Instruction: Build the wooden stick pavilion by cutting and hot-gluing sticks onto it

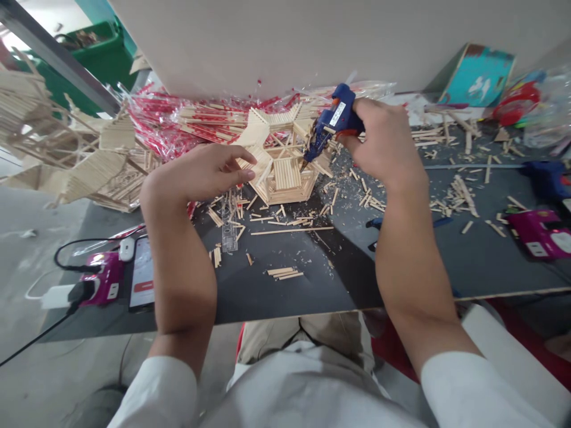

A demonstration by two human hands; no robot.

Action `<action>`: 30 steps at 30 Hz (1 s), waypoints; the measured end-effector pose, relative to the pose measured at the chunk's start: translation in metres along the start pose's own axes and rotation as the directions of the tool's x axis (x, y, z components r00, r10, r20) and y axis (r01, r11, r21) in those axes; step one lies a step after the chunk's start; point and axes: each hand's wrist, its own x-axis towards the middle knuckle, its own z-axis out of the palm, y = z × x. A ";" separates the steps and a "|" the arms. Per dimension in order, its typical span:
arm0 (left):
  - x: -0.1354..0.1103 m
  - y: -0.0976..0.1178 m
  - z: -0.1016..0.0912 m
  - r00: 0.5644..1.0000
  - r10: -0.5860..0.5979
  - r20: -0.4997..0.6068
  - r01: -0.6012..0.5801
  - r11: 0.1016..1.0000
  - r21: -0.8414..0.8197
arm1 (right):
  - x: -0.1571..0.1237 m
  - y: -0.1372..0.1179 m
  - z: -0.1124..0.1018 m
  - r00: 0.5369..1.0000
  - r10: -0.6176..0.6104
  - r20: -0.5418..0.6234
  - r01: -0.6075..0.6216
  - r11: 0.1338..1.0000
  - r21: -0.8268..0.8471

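My right hand is wrapped round a blue hot glue gun. The gun tilts down, its nozzle end at the right side of a small house-like model built of thin wooden sticks. To the left of that model is my left hand, its thumb and fingers apart and bent towards the model's left edge. Whether those fingertips touch the wood I cannot tell. Slatted stick panels form the model's top, around an open middle. A clear plastic ruler lies below my left hand among cut stick pieces.
A larger stick model stands at the left. Plastic-wrapped stick bundles lie behind. Pink power adapters sit at both ends, with a phone at the left. Another blue glue gun rests at the right. Stick scraps litter the dark table.
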 end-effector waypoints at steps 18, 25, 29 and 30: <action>-0.001 0.001 0.000 1.000 -0.003 0.018 0.003 1.000 0.021 | 0.000 -0.005 -0.005 0.983 0.037 -0.181 -0.038 0.999 -0.001; -0.001 0.001 -0.001 1.000 0.000 0.019 0.000 1.000 -0.003 | 0.001 -0.004 0.000 0.985 0.031 -0.169 -0.032 0.999 -0.004; 0.000 -0.001 0.000 1.000 0.003 0.005 -0.003 1.000 0.002 | 0.002 -0.003 0.001 0.986 0.029 -0.165 -0.028 1.000 0.007; 0.000 -0.001 0.000 1.000 0.005 0.005 -0.005 1.000 0.004 | 0.002 -0.002 0.001 0.986 0.025 -0.164 -0.024 1.000 0.010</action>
